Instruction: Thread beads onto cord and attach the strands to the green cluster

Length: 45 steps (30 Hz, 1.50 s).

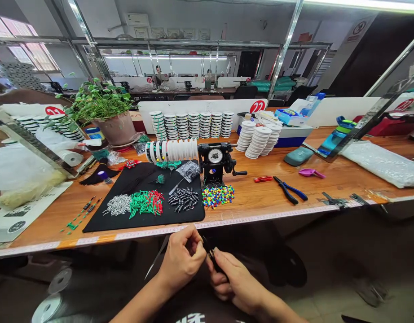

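My left hand [186, 255] is closed in a pinch just below the table's front edge; what its fingertips hold is too small to make out. Close to its right, my right hand [235, 280] is wrapped round a dark tool [209, 247] whose tip points up toward the left fingertips. A thin pale strip [156, 258] hangs to the left of my left hand. Beyond the hands, a black mat [102, 220] bears silver pieces [118, 205], green and red tubes [146, 203] and black pieces [183, 199]. Multicoloured beads [218, 196] lie at its right edge.
A hand-cranked winder [215, 161] with white spools [182, 149] stands behind the mat. Blue-handled pliers [290, 190], a red item [262, 179] and a pink item [311, 172] lie to the right. Stacked spools [258, 142] and a potted plant [116, 128] stand farther back.
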### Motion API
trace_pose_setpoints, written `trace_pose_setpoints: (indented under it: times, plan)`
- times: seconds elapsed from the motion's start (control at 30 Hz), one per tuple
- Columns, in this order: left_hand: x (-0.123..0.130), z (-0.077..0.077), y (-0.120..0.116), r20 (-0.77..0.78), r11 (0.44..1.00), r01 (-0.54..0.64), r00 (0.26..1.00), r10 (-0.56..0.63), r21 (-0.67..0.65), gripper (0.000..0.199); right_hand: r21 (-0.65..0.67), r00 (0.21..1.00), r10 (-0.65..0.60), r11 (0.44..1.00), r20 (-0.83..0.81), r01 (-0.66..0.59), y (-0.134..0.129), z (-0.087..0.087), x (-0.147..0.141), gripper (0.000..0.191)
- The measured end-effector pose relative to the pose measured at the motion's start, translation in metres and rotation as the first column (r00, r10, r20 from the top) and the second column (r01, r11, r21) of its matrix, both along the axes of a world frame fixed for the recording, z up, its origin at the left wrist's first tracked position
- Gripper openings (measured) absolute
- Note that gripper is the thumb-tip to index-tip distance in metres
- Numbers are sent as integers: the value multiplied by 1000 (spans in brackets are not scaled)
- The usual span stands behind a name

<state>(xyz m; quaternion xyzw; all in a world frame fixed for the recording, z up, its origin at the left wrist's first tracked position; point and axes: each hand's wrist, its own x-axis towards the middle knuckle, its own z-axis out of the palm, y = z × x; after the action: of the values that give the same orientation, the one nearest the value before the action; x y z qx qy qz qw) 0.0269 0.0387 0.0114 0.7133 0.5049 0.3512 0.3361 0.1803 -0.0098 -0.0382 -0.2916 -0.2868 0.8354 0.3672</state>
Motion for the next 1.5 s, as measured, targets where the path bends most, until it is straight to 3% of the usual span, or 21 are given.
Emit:
trace_pose_setpoints:
  times: [0.13, 0.2, 0.23, 0.27, 0.33, 0.37, 0.4, 0.47, 0.5, 0.6, 0.67, 0.7, 0.77, 0.8, 0.87, 0.97, 1.17, 1.27, 1.33, 1.43, 1.5]
  plan:
    - [-1, -2, 0, 1, 1000, 1, 1000, -1, -12, 12, 31, 999, -27, 999, 39, 26, -1, 0, -1, 63]
    - [-2, -2, -1, 8, 1000, -5, 1000, 6, -26, 12, 250, 949, -188, 960, 255, 123, 6, 1, 12, 62]
    - [-3, -2, -1, 15, 999, -8, 1000, 9, -35, 12, 417, 862, -334, 894, 381, 162, 13, 3, 23, 60]
    - [-3, -2, 0, 24, 999, -8, 1000, 9, -45, 13, 590, 716, -510, 789, 476, 170, 23, 4, 37, 57]
    - [-5, -2, 1, 35, 998, -2, 999, 4, -57, 15, 836, 295, -811, 545, 506, 62, 47, 8, 72, 50]
    - [-6, -2, 2, 34, 998, 8, 999, -6, -57, 16, 888, 86, -884, 459, 459, -22, 60, 10, 91, 49]
    - [-7, -3, 3, 28, 998, 19, 999, -17, -52, 18, 901, -81, -907, 419, 412, -112, 73, 11, 110, 50]
    - [-7, -4, 3, 8, 998, 51, 999, -51, -25, 18, 892, -194, -906, 411, 376, -191, 94, 13, 141, 52]
    - [-6, -4, 2, -3, 998, 66, 998, -66, 2, 18, 885, -204, -903, 416, 377, -208, 101, 13, 150, 53]
    - [-1, -2, -3, -49, 984, 83, 996, -77, 160, 14, 901, -139, -928, 370, 346, -227, 104, 11, 144, 53]
    - [6, 2, -8, -79, 952, 86, 995, -66, 295, 13, 931, 62, -938, 328, 342, -162, 89, 11, 117, 47]
    - [9, 5, -10, -86, 932, 93, 994, -67, 350, 14, 933, 232, -904, 346, 359, -97, 78, 12, 100, 44]
    - [14, 11, -14, -70, 900, 108, 994, -87, 422, 16, 840, 625, -666, 541, 407, 30, 52, 16, 65, 41]
    - [15, 14, -15, -48, 893, 108, 994, -97, 436, 16, 763, 770, -523, 642, 366, 74, 39, 18, 50, 44]
    - [13, 18, -16, 9, 899, 88, 995, -102, 430, 17, 595, 900, -348, 793, 264, 132, 21, 21, 27, 46]
    - [5, 19, -19, 62, 933, 40, 996, -67, 359, 15, 484, 917, -323, 857, 235, 178, 12, 18, 14, 38]
    - [-19, 18, -8, -40, 954, 117, 993, -110, 277, 11, 532, 822, -406, 833, 400, 153, 13, 4, 17, 39]
    - [-55, 33, 29, -266, 947, -20, 957, 111, 322, 8, 562, 786, -438, 815, 437, 141, 11, 0, 19, 41]
    - [-91, 45, 63, -429, 928, -209, 840, 332, 310, 11, 566, 783, -426, 816, 453, 117, 11, -4, 20, 43]
    - [-150, 58, 112, -525, 885, -375, 713, 465, 275, 16, 554, 789, -406, 826, 461, 102, 11, -10, 19, 44]
    - [-180, 58, 135, -604, 866, -449, 634, 483, 221, 15, 543, 802, -377, 836, 463, 79, 11, -14, 18, 44]
